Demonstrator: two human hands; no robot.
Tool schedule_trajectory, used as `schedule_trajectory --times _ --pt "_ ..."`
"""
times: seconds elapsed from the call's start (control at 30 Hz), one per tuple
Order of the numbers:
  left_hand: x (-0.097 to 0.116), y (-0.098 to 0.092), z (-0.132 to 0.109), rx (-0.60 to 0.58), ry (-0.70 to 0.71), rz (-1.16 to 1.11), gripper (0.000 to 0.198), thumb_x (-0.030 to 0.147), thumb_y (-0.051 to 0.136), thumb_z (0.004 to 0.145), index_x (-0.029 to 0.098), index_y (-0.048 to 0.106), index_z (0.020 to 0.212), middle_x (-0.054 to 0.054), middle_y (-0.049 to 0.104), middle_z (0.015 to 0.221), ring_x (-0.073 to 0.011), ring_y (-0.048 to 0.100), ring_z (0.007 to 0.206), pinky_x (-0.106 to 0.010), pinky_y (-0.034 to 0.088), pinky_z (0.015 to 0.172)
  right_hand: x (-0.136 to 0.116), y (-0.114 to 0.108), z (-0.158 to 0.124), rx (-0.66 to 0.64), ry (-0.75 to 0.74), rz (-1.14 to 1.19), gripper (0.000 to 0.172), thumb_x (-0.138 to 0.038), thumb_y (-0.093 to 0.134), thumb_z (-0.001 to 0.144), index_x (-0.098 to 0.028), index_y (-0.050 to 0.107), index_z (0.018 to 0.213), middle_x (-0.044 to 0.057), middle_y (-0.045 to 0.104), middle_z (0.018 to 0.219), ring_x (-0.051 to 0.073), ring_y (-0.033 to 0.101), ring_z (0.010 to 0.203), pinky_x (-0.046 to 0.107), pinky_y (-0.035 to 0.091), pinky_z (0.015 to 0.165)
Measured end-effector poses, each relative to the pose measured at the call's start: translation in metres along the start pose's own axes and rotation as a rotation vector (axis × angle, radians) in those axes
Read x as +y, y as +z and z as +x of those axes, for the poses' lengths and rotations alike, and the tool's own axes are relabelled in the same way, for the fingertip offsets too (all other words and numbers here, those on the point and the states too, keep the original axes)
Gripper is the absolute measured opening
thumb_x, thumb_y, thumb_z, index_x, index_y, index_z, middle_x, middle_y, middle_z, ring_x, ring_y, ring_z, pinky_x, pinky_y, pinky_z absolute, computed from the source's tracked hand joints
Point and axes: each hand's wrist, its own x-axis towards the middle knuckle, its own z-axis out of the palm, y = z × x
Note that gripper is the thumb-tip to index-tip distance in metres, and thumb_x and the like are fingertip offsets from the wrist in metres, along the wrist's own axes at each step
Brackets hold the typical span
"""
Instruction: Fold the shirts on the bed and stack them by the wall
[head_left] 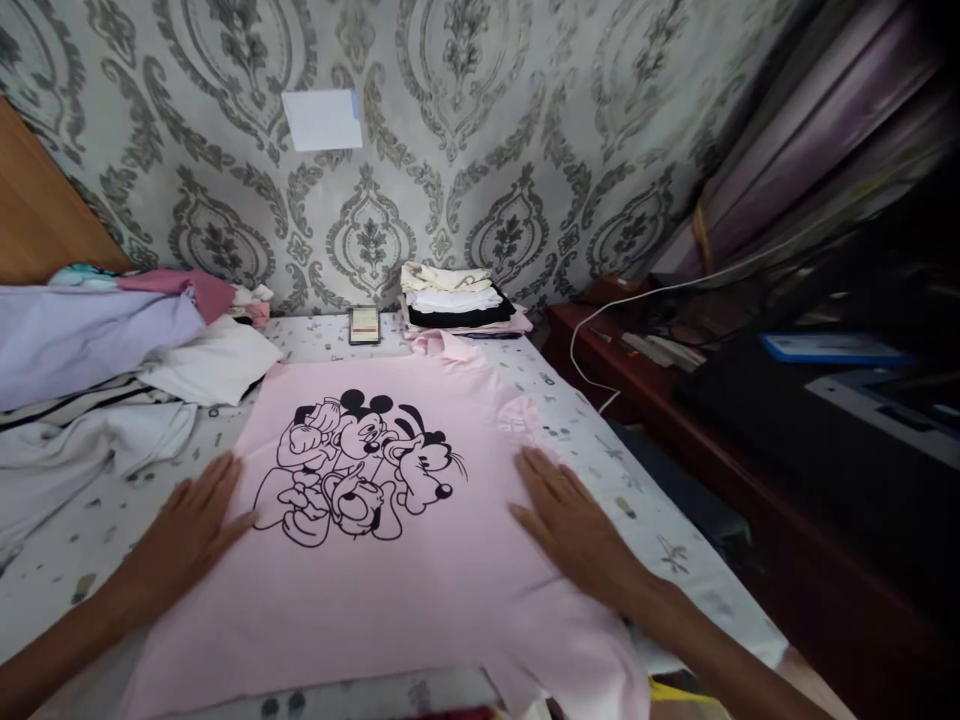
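Note:
A pink T-shirt (420,590) with a black cartoon print (358,468) lies spread flat on a patterned bed sheet (67,550). My left hand (189,530) rests flat on the shirt's left edge, fingers stretched out. My right hand (571,525) lies flat on the shirt's right side, fingers spread, holding nothing. The print sits between the two hands.
A stack of folded clothes (454,295) stands at the back against the patterned wall, with a phone (364,324) beside it. Loose garments (97,350) pile up at the left. A dark wooden table (787,440) with cables and devices runs along the right.

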Motion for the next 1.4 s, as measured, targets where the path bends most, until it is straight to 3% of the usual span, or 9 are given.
schedule_trajectory --times 0.07,0.2,0.3,0.43,0.57,0.67,0.93,1.13,1.4 --pt "0.011 -0.009 0.014 -0.016 0.011 -0.011 0.078 0.062 0.034 0.094 0.019 0.027 0.159 -0.014 0.034 0.162 -0.0338 0.026 0.152 -0.053 0.026 0.12 0.006 -0.004 0.005 0.021 0.027 -0.001 0.06 -0.049 0.037 0.101 -0.017 0.043 0.151 0.018 0.047 0.153 0.031 0.04 0.145 0.055 0.038 0.117" --pt "0.117 -0.019 0.095 -0.081 0.14 -0.186 0.072 0.055 0.028 0.101 0.017 0.016 0.161 -0.012 0.014 0.168 -0.0293 0.015 0.155 -0.049 0.024 0.123 -0.038 0.0 0.079 -0.036 -0.093 0.112 0.053 -0.036 0.03 0.103 -0.015 0.047 0.149 0.016 0.046 0.154 0.029 0.039 0.146 0.052 0.036 0.119" --pt "0.176 -0.011 0.166 -0.148 0.23 -0.319 0.066 0.048 0.028 0.102 0.012 0.026 0.158 -0.016 0.024 0.165 -0.0281 0.02 0.154 -0.047 0.023 0.123 -0.073 0.013 0.155 -0.167 -0.199 0.168 0.055 -0.034 0.03 0.103 -0.009 0.043 0.15 0.017 0.04 0.158 0.027 0.034 0.148 0.047 0.034 0.12" --pt "0.128 0.0 0.216 -0.077 0.189 -0.285 0.059 0.042 0.033 0.1 0.01 0.041 0.149 -0.021 0.036 0.16 -0.0331 0.027 0.151 -0.056 0.023 0.121 -0.042 0.026 0.208 -0.191 -0.129 0.188 0.057 -0.04 0.026 0.105 -0.011 0.04 0.152 0.015 0.036 0.161 0.026 0.031 0.15 0.048 0.029 0.122" --pt "0.019 0.001 0.214 -0.013 0.046 -0.062 0.06 0.042 0.031 0.096 0.01 0.045 0.145 -0.019 0.044 0.156 -0.029 0.034 0.149 -0.049 0.029 0.121 0.037 0.028 0.205 -0.145 0.071 0.108 0.054 -0.036 0.03 0.104 -0.012 0.043 0.15 0.015 0.037 0.16 0.025 0.032 0.149 0.043 0.026 0.122" --pt "-0.013 -0.002 0.208 -0.014 0.026 -0.022 0.062 0.043 0.029 0.096 0.008 0.045 0.145 -0.018 0.045 0.155 -0.0278 0.034 0.148 -0.046 0.029 0.121 0.065 0.027 0.201 -0.135 0.165 0.044 0.049 -0.03 0.035 0.102 -0.013 0.047 0.146 0.015 0.041 0.159 0.023 0.036 0.147 0.039 0.027 0.121" --pt "0.055 -0.005 0.228 0.057 0.062 -0.04 0.055 0.034 0.035 0.093 0.008 0.048 0.14 -0.021 0.048 0.151 -0.0319 0.044 0.141 -0.048 0.034 0.117 0.041 0.014 0.244 -0.016 0.32 0.083 0.055 -0.03 0.056 0.091 -0.013 0.049 0.142 0.021 0.062 0.133 0.036 0.054 0.126 0.047 0.041 0.104" --pt "0.106 -0.017 0.252 0.053 0.12 -0.459 0.043 0.04 0.042 0.092 0.018 0.055 0.127 -0.013 0.061 0.134 -0.0302 0.055 0.125 -0.048 0.043 0.108 0.054 0.0 0.299 0.046 0.409 0.304 0.025 -0.021 0.05 0.093 -0.022 0.071 0.104 0.009 0.076 0.104 0.027 0.069 0.104 0.034 0.05 0.085" --pt "0.163 -0.015 0.327 -0.073 0.064 -0.932 0.03 0.041 0.055 0.088 0.019 0.059 0.108 -0.008 0.07 0.093 -0.0216 0.068 0.085 -0.032 0.055 0.07 0.058 -0.005 0.341 0.127 0.544 0.76 0.021 -0.028 0.058 0.094 -0.016 0.06 0.076 0.003 0.071 0.066 0.01 0.065 0.051 0.016 0.044 0.049"
